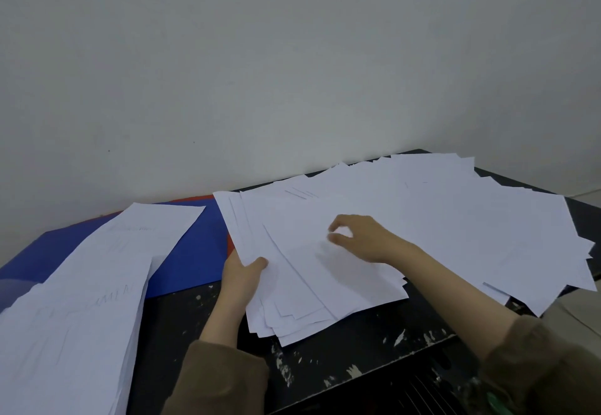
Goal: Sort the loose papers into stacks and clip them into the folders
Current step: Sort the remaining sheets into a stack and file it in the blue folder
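Down at the lower left of the frame sits one tall stack of sorted papers (68, 333), with a second, thinner stack (143, 235) just above it, lying on a blue folder (195, 252). One red folder (199, 199) shows as a thin edge behind the blue one. At lower centre, my left hand (241, 276) pinches the left edge of a fanned bundle of sheets (292, 284), thumb on top and fingers hidden underneath. Right of that, my right hand (361, 237) rests over the bundle, thumb and forefinger curled close together with a narrow gap; I cannot tell whether they hold a sheet. Across the right of the frame spreads one big loose heap of papers (455, 219) on the black table (341, 359).
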